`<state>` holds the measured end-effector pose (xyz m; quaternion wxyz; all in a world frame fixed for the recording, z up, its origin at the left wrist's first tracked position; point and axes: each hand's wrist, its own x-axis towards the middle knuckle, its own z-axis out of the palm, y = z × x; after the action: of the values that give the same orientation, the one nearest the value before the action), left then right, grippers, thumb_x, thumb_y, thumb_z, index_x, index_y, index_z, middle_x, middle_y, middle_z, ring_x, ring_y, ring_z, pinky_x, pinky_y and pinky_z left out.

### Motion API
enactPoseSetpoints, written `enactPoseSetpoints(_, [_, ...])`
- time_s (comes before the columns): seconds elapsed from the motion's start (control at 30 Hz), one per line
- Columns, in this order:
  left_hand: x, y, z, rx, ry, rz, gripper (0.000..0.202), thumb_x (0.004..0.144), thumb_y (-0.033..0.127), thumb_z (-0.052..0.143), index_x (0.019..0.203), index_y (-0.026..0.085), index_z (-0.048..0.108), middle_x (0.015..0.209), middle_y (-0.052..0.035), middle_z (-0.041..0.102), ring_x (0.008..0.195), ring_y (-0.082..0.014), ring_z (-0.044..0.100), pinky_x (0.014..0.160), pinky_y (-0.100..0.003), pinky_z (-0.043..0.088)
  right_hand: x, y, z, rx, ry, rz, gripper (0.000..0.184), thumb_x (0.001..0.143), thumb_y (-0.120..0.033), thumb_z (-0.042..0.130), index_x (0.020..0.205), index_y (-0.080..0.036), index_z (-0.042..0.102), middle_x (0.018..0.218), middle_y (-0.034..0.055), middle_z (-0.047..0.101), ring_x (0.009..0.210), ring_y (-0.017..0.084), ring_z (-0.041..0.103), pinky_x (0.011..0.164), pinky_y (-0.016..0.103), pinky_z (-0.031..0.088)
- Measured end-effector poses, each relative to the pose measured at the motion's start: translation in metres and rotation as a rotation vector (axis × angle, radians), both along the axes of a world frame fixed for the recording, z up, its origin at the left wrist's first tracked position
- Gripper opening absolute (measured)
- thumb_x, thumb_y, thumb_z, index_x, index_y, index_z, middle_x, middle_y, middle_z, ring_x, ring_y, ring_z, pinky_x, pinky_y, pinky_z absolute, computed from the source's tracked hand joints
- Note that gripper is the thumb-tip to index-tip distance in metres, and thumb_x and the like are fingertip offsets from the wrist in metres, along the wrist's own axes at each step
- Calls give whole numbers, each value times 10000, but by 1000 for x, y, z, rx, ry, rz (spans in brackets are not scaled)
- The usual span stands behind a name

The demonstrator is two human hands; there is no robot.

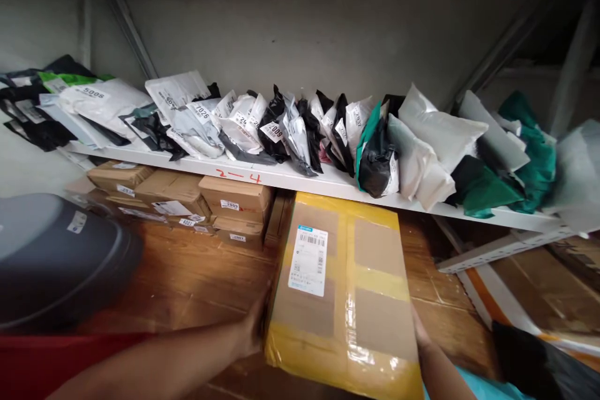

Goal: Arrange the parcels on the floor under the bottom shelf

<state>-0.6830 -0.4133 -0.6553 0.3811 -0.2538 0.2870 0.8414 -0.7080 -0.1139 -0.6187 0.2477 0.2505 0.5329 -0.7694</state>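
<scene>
Large rectangular brown cardboard box, closed, long side running away from viewer. Glossy yellow tape wraps edges and crosses upper face, leaving four bare brown panels. White rectangular paper label with blue strip and barcode stuck toward far left (small print unreadable). Box held at sides between left hand and right hand, far end beside white shelf edge.
</scene>
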Motion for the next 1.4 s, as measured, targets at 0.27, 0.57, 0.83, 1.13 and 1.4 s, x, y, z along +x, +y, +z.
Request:
enactPoseSetpoints(0.27, [-11, -8, 31, -303, -185, 64, 702, 789, 753, 251, 781, 150, 609, 517, -23, 566, 476, -140, 570, 536, -279, 551, 12, 18, 27, 88, 174, -400, 624, 630, -801, 441, 1000, -359, 681, 990, 84, 735, 883, 342, 680, 831, 515, 509])
enactPoseSetpoints(0.57, [-76, -17, 46, -308, -13, 107, 395, 867, 529, 462, 864, 164, 612, 563, 57, 528, 416, -58, 432, 728, -418, 572, 36, -41, -5, -204, -9, -589, 560, 686, -690, 523, 1123, -344, 581, 734, 15, 714, 668, 305, 657, 710, 592, 518])
enactPoseSetpoints(0.83, [-105, -16, 23, -278, -21, 189, 366, 898, 468, 398, 780, 162, 559, 567, 56, 492, 470, -88, 500, 771, -440, 550, 3, -38, 10, -11, 148, -487, 568, 742, -515, 508, 1257, -276, 522, 867, 74, 722, 779, 325, 641, 654, 500, 532])
enactPoseSetpoints(1.13, [-122, -25, 12, -155, 20, 357, 347, 912, 446, 342, 763, 192, 527, 611, 36, 539, 546, -102, 548, 838, -365, 519, -120, -40, 40, 280, 586, -330, 391, 624, -383, 628, 979, -226, 676, 955, 41, 704, 994, 270, 616, 858, 367, 494])
enactPoseSetpoints(1.4, [-137, 1, -3, -351, 12, 476, 367, 883, 465, 211, 933, 317, 543, 1404, 56, 435, 1402, -121, 204, 1155, -416, 49, -157, -30, -20, 205, 654, -423, 366, 741, -582, 540, 901, -270, 645, 931, 4, 705, 887, 221, 645, 726, 368, 547])
